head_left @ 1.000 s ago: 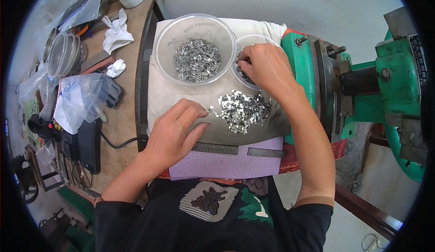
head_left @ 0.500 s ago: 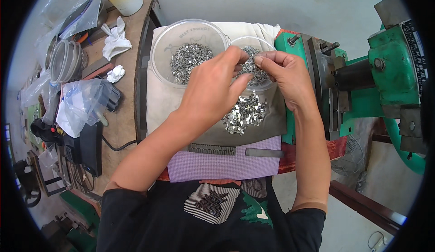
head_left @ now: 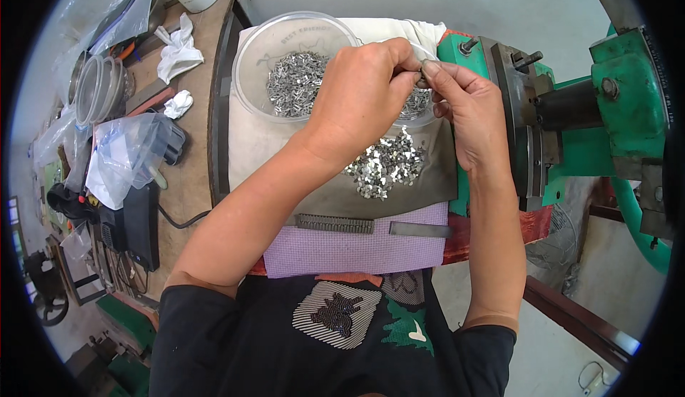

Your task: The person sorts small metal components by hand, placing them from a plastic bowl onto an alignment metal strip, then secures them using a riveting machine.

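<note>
My left hand (head_left: 360, 94) and my right hand (head_left: 471, 115) meet above the right-hand clear tub (head_left: 428, 120), fingertips together. Both pinch at something too small and too covered to make out. Small metal pieces (head_left: 414, 103) lie in that tub, partly hidden by my hands. To the left, a larger round clear tub (head_left: 246, 76) holds many similar small metal pieces (head_left: 296, 83). Below my hands, a loose pile of shiny flat metal bits (head_left: 385, 167) rests on the cloth (head_left: 435, 176).
A toothed metal bar (head_left: 335, 224) and a plain flat bar (head_left: 419, 230) lie by a purple mat (head_left: 349, 253). The green machine (head_left: 621, 76) stands close at right. On the left wooden table (head_left: 189, 197) are plastic bags (head_left: 125, 158), crumpled tissue (head_left: 178, 54) and lids (head_left: 100, 90).
Both hands have risen a little and shifted right. My left fingers, apart from the right ones before, now meet them in a pinch.
</note>
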A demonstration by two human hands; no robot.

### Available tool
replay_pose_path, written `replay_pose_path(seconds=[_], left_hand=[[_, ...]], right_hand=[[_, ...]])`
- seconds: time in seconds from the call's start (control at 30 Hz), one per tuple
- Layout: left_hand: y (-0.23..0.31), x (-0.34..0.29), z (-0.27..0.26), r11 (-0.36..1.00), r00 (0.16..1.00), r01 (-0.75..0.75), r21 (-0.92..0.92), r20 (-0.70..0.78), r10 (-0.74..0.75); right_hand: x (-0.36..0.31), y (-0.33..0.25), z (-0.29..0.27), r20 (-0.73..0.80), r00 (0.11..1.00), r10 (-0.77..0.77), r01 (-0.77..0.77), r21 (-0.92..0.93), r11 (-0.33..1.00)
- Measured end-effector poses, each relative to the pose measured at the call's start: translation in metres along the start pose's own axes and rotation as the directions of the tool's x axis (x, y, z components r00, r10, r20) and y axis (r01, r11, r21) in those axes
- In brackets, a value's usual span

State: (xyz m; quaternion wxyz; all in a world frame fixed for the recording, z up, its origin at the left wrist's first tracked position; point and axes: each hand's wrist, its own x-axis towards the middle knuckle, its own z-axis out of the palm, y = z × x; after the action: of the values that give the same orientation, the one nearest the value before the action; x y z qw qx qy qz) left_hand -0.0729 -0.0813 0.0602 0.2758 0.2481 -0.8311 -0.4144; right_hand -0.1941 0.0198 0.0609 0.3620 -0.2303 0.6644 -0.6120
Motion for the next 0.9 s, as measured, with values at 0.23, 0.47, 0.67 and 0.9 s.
replay_pose_path(seconds=[0.23,0.47,0.67,0.9], left_hand=[[0.0,0.003,-0.005,1.0,1.0,0.01,0.002,-0.018,-0.01],[-0.005,0.005,-0.009,0.784,0.982,0.189,-0.592,0.1,-0.162],[0.0,0.001,-0.012,0.716,0.971,0.238,-0.656,0.153,-0.182],[-0.005,-0.002,-0.012,0.806,0.976,0.219,-0.551,0.142,-0.168]], right_hand=[[-0.004,0.006,0.008,-0.056,0.993,-0.101,0.089,-0.182,0.979],[-0.008,0.008,0.008,-0.024,0.996,-0.08,0.081,0.015,0.997],[-0.004,0.008,0.011,-0.006,0.998,-0.057,0.056,0.263,0.963],[-0.004,0.007,0.01,-0.05,0.99,-0.131,0.133,0.034,0.991]])
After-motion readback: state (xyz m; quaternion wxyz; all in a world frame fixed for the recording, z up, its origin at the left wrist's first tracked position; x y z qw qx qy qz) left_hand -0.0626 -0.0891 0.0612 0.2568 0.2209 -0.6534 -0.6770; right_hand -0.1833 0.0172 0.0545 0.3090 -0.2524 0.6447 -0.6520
